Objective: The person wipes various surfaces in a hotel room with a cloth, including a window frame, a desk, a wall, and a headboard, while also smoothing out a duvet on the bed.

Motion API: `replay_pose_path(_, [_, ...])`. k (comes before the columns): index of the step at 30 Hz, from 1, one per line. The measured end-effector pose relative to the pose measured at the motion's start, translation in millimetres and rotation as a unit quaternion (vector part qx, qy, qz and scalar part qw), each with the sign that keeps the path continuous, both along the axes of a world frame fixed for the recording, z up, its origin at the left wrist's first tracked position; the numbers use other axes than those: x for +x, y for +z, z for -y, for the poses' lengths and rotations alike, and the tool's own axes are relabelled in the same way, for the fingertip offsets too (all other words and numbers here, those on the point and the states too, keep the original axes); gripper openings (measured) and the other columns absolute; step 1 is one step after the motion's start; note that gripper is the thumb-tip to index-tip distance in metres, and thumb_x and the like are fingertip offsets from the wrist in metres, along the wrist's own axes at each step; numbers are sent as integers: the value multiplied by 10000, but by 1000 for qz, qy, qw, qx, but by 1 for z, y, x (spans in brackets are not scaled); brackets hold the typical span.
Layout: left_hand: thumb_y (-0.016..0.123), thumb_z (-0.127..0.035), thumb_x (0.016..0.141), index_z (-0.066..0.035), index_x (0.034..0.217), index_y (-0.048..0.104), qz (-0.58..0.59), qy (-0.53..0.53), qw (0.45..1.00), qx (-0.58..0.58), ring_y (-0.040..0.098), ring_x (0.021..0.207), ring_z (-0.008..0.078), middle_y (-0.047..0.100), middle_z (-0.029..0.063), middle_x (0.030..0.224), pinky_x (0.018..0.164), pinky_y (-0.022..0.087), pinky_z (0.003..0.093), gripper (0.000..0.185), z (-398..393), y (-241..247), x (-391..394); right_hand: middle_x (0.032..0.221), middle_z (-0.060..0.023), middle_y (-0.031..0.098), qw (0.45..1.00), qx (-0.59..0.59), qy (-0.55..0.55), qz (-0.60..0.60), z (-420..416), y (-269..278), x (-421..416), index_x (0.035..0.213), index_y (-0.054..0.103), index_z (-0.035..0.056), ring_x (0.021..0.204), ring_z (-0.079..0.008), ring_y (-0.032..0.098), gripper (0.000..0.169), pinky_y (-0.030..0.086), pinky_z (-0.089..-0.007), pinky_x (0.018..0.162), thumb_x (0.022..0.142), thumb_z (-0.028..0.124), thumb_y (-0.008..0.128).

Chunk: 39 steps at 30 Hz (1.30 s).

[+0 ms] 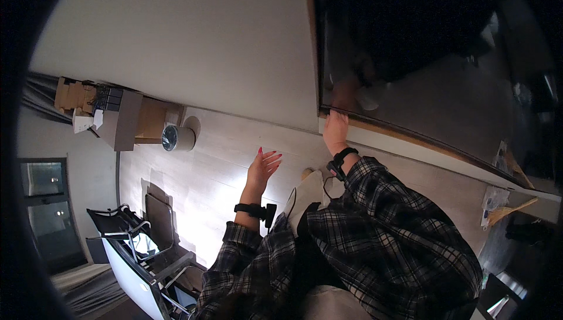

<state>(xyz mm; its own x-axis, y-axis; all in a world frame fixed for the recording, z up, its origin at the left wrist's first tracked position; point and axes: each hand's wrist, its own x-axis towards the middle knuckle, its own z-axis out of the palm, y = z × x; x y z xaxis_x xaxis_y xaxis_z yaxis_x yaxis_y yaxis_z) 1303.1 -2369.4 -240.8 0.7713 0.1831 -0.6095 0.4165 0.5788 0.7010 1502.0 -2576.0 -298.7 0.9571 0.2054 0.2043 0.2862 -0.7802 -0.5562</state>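
My right hand (336, 129) is at the lower left corner of a large, glossy dark screen (422, 100) on the wall. Its fingers meet the bottom edge of the frame, and the fingertips are hidden there, so I cannot tell whether they grip it. The screen's surface mirrors the hand and part of the room. Over the floor, my left hand (262, 167) hangs in the air with its fingers apart and nothing in it. Both wrists wear black straps with small devices, below plaid sleeves.
Pale floor (220, 144) runs along the wall (198, 47). To the left are a cylindrical bin (184, 138) and a wooden cabinet (151, 117) with boxes beyond. Metal-framed chairs (160, 223) stand by a white table (127, 276) at lower left. A straw broom (510, 212) is at the right.
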Motion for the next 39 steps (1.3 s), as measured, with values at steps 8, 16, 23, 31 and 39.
replay_pose_path(8, [494,-491,987,-23,1270,572,15,-77,997,19,623,1130,246,655,162,1226,1009,442,378,553,-7,9,47,1103,-159,649,977,-137,144,83,41,11,21,1183,598,39,1071,-326,595,329,410,-440,1014,862,105,570])
replay_pose_path(16, [568,-415,966,-32,1203,616,-11,-112,991,67,646,1056,209,691,141,1160,950,464,327,453,9,-25,80,1189,-207,609,972,-234,3,-12,168,6,9,1275,531,9,1109,-372,564,409,406,-448,1015,868,52,552])
replay_pose_path(23, [522,-394,982,-70,1175,622,32,-77,996,33,646,1047,196,697,106,1150,937,465,324,389,-8,-34,61,1386,-297,453,988,-108,-111,-20,164,-9,7,1350,464,-36,1274,-471,413,466,362,-482,1080,885,-44,492])
replay_pose_path(31, [501,-317,987,-51,1154,612,97,27,976,193,684,910,190,712,74,1028,716,535,305,333,2,-83,6,1333,-273,552,978,-123,165,-36,141,8,28,1352,534,-24,1242,-391,516,420,402,-407,1057,957,-36,390])
replay_pose_path(39, [514,-244,992,26,1061,613,2,361,929,75,700,870,237,692,135,972,761,552,330,296,121,-98,-87,1470,-194,446,928,-89,354,-71,177,26,57,1466,418,55,1340,-350,440,533,372,-436,1120,954,-90,393])
